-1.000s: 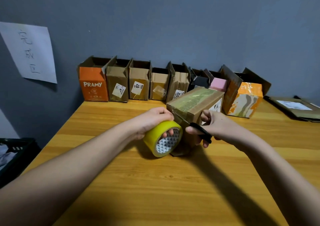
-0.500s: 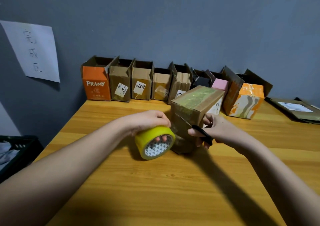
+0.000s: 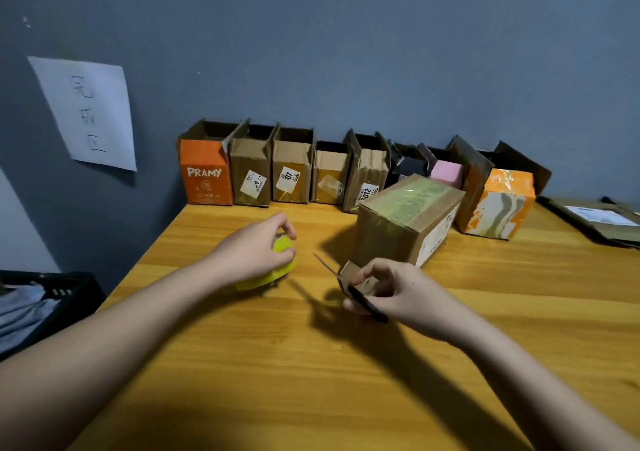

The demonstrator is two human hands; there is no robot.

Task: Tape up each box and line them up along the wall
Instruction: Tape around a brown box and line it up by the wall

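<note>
The taped box [image 3: 408,220] is sitting on the wooden counter [image 3: 311,381], just in front of the row of boxes [image 3: 291,177] lined up along the wall [image 3: 346,52], and neither hand is touching it. The left hand [image 3: 254,253] is curling its fingers over the yellow tape roll [image 3: 277,270], which is lying nearly flat on the counter. The right hand [image 3: 388,288] is gripping the black-handled scissors [image 3: 360,294], with what looks like a scrap of brown tape or card caught against its fingers; which it is cannot be told. The box is looking light and stiff, plain cardboard with glossy tape across its top, so that strip is probably going to be slippery under the fingers. Taking it by the two long bare cardboard sides, both hands free, is likely the safest hold for sliding it back into the row.
</note>
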